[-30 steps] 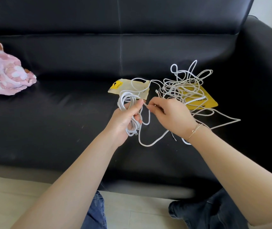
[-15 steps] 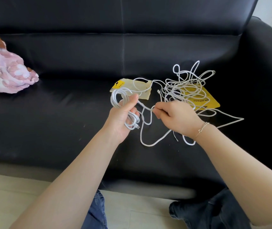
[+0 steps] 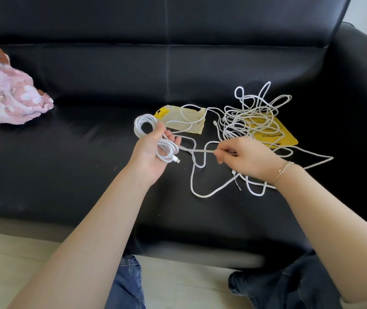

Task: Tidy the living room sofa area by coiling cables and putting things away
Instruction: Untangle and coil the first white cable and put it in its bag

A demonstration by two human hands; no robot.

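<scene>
Black leather sofa point(image 3: 89, 152) fills the view, seen from above and in front. Person's left hand point(image 3: 153, 152) is palm-up over the seat centre, thumb and fingers curled round a coiled bundle of white cable point(image 3: 146, 132); several loops stick out on the far-left side of the fist, more lie across the palm, and a small connector point(image 3: 176, 161) pokes out at the near-right edge of the hand. From the bundle a single strand runs right, nearly taut, to the right hand point(image 3: 247, 159), whose thumb and forefinger pinch it at the left tip of the hand; other fingers curled under. Thin bracelet point(image 3: 284, 168) on right wrist. Far-right of the hands, a loose tangle of white cable point(image 3: 253, 114) sprawls on the seat, w/ long loops trailing near and right, one passing under the right wrist. Tangle lies partly on top of a yellow packet point(image 3: 276, 134), flat on the cushion. A pale cream packet w/ yellow corner label point(image 3: 187, 119) lies just beyond the left hand, a strand crossing it. Pink-and-white crumpled cloth point(image 3: 6, 99) sits at far left of the seat, well apart from the cables. Near edge: pale floor tiles point(image 3: 11, 259), blue jeans point(image 3: 124, 284) centre, dark trouser leg near right.
</scene>
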